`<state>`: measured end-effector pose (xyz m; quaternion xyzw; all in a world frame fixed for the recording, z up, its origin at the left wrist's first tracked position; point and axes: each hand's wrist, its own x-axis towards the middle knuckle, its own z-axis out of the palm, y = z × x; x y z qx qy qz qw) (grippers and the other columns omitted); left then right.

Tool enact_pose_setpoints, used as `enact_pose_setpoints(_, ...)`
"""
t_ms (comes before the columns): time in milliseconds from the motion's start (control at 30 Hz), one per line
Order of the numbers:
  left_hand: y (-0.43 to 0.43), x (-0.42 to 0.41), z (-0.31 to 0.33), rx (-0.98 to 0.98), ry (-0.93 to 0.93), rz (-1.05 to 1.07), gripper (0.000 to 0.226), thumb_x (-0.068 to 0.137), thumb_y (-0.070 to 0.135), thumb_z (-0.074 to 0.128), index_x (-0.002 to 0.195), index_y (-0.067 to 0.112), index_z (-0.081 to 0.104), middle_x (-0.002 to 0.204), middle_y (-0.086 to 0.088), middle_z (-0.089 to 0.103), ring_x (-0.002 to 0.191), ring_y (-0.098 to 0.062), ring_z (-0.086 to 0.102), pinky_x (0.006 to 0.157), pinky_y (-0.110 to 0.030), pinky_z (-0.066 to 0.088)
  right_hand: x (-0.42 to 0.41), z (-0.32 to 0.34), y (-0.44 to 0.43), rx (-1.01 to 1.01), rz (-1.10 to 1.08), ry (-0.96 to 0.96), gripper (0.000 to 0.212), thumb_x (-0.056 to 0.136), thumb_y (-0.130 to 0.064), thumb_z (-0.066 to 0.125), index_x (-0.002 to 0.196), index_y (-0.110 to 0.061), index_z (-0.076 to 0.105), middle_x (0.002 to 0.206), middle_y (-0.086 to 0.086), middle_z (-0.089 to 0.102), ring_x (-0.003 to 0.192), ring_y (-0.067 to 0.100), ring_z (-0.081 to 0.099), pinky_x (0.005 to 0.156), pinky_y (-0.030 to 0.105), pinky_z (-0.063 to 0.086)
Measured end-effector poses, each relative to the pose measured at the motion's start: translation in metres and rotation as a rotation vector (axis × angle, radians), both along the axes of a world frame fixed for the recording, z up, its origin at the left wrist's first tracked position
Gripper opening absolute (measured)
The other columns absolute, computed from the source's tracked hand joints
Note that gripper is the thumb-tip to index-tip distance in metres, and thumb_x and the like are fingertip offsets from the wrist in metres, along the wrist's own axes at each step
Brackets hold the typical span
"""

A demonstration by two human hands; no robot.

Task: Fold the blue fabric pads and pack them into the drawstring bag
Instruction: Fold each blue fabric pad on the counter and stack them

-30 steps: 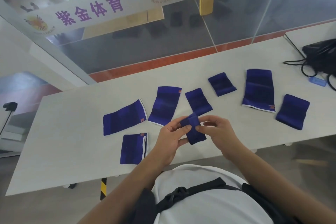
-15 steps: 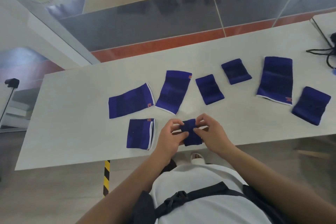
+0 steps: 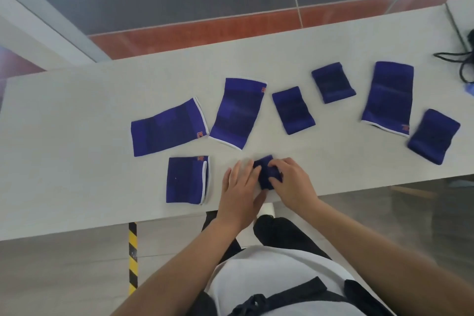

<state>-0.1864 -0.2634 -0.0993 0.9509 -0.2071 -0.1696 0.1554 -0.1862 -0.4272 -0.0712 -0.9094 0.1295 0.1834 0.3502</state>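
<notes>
Closest in you see your white shirt [image 3: 269, 272] w/ a black strap [image 3: 302, 292] across it, and both forearms reaching fwd. Under the near edge of the worktop [image 3: 77, 187], to your left, is a yellow-and-black striped strip [image 3: 132, 246].

Your L grip [image 3: 239, 187] lies just past that edge. Its fingers are straight and close together, and the tips touch the left side of the small folded pad [image 3: 265, 172]. Your R grip [image 3: 292, 182] sits on the pad's right side w/ fingers curled down onto the fabric. It's blurred, so you can't tell where the thumb is. The pad is a dark-blue bundle lying on the worktop btwn the two grips, partly covered by them.

Just left of your L grip, and apart from it, lies a folded pad w/ white trim [image 3: 186, 179], trim edge toward you.

Farther back, six more blue pads lie flat in a loose row, none overlapping:
- a long pad at far left [image 3: 166, 127], white trim on its right end
- a tilted long pad [image 3: 238, 113], its lower corner almost at the first one's trim
- a short pad [image 3: 293, 110] near the middle
- a second short pad [image 3: 333, 82], farther back
- a tall pad [image 3: 388, 96] w/ white trim at its near end
- a short pad at right [image 3: 433, 136], just beside the tall one's near corner

At the far right edge, black drawstring cords [image 3: 451, 54] trail onto the worktop. The bag itself is almost all out of frame. Beyond the worktop runs a red floor strip [image 3: 205, 31], then grey tiles.
</notes>
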Motion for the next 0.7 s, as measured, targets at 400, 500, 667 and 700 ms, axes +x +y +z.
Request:
enact_pose_setpoints(400, -0.002, -0.001, -0.001, 0.066, 0.097, -0.019, 0.062, 0.103, 0.038, 0.038, 0.158, 0.022, 0.016, 0.168, 0.003, 0.009, 0.155, -0.028, 0.002, 0.124, -0.048, -0.001, -0.008, -0.003, -0.010, -0.097, 0.107, -0.051, 0.034, 0.095, -0.027, 0.062, 0.129, -0.023, 0.061, 0.134, 0.001, 0.056, 0.123, 0.024, 0.048, 0.106, 0.039, 0.038)
enact_pose_setpoints(500, -0.004, 0.005, 0.008, 0.017, 0.145, 0.021, 0.064, 0.103, 0.041, 0.037, 0.159, 0.026, 0.010, 0.168, 0.006, 0.002, 0.155, -0.024, -0.006, 0.124, -0.042, -0.004, 0.010, 0.004, -0.028, 0.035, -0.074, -0.098, 0.035, 0.092, -0.029, 0.067, 0.126, -0.021, 0.064, 0.131, 0.001, 0.058, 0.119, 0.022, 0.052, 0.103, 0.040, 0.045)
enact_pose_setpoints(667, -0.006, 0.010, 0.031, -0.107, 0.153, 0.095, 0.068, 0.102, 0.040, 0.044, 0.158, 0.027, 0.009, 0.168, 0.008, 0.003, 0.155, -0.019, -0.005, 0.123, -0.035, -0.002, 0.076, 0.009, -0.074, -0.073, -0.155, -0.078, 0.051, 0.092, -0.025, 0.064, 0.141, -0.019, 0.051, 0.144, 0.009, 0.050, 0.128, 0.033, 0.048, 0.107, 0.047, 0.043)
enact_pose_setpoints(700, -0.006, 0.009, 0.035, -0.120, 0.141, 0.107, 0.067, 0.101, 0.040, 0.045, 0.158, 0.028, 0.011, 0.168, 0.008, 0.004, 0.155, -0.018, -0.004, 0.121, -0.033, -0.002, 0.089, 0.009, -0.078, -0.129, -0.091, -0.069, 0.057, 0.092, -0.022, 0.062, 0.146, -0.020, 0.044, 0.149, 0.010, 0.045, 0.133, 0.034, 0.043, 0.109, 0.049, 0.041)
